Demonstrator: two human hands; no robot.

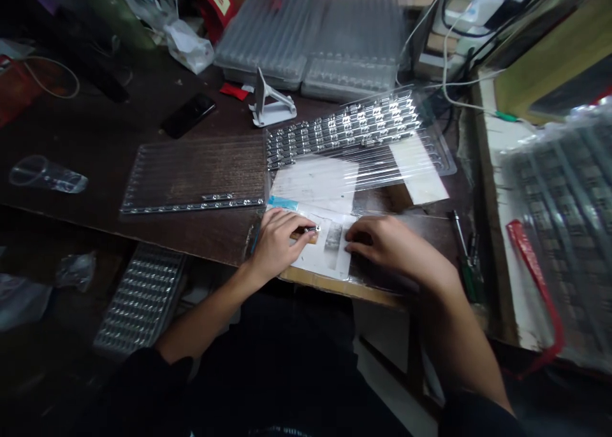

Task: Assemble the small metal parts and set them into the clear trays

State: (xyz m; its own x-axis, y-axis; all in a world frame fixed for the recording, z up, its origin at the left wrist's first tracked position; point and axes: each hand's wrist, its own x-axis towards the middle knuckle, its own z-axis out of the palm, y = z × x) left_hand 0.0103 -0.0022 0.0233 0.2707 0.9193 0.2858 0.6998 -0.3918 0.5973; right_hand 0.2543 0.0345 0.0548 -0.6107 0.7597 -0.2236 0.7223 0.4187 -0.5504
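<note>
My left hand (278, 241) pinches a small metal connector (312, 229) over a small brown block on a white sheet (313, 258) at the table's front edge. To its right, my right hand (377, 241) rests by the sheet's right side with thumb and fingers curled towards each other; whatever may be between its fingertips is too small to make out. Behind the hands, a clear tray (344, 128) holds rows of metal connectors. Left of it lies another clear tray (201, 166) with one row of connectors along its front and a few pieces above that row.
Stacked clear trays (306, 35) stand at the back, with a white phone stand (273, 107) before them. A black phone (189, 115) and a plastic cup (48, 174) lie left. Screwdrivers (466, 258) lie right, near a red strap (538, 284). A filled tray (138, 300) sits below the table.
</note>
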